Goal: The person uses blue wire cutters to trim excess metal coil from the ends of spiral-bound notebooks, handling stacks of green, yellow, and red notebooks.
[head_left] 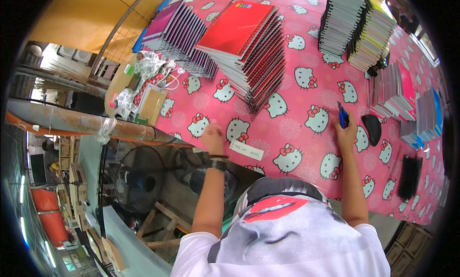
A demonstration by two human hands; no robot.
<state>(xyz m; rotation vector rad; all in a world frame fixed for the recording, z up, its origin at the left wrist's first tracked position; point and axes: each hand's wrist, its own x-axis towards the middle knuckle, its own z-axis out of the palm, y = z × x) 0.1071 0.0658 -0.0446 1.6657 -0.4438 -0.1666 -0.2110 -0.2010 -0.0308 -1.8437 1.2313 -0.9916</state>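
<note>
The right hand is closed around blue-handled pliers, whose dark tips point away from the body; whether their jaws are parted is too small to tell. The likeliest trouble from here is a slip: the handles sit toward the fingertips, so a loose hold could let the tool twist or drop, and its tips might then scratch or pierce the pink table cover. A careless swing to the right could knock the black oblong object, which lies just beside the grip, or, farther out that way, nudge the pink notebooks. Beyond the grip and to its left, the red notebooks rise in a slanting pile with their wire spines exposed; a sweep across could catch a coil and start the pile sliding, since its layers look staggered. The left hand is by the near edge of the table, its fingers blurred, and I cannot tell whether it holds anything. Just right of it lies a white paper strip, close enough to the edge that a brush of the wrist might push it off. The pliers themselves lie within the right-hand grip, tips projecting past the fingers, well apart from the left hand.
</note>
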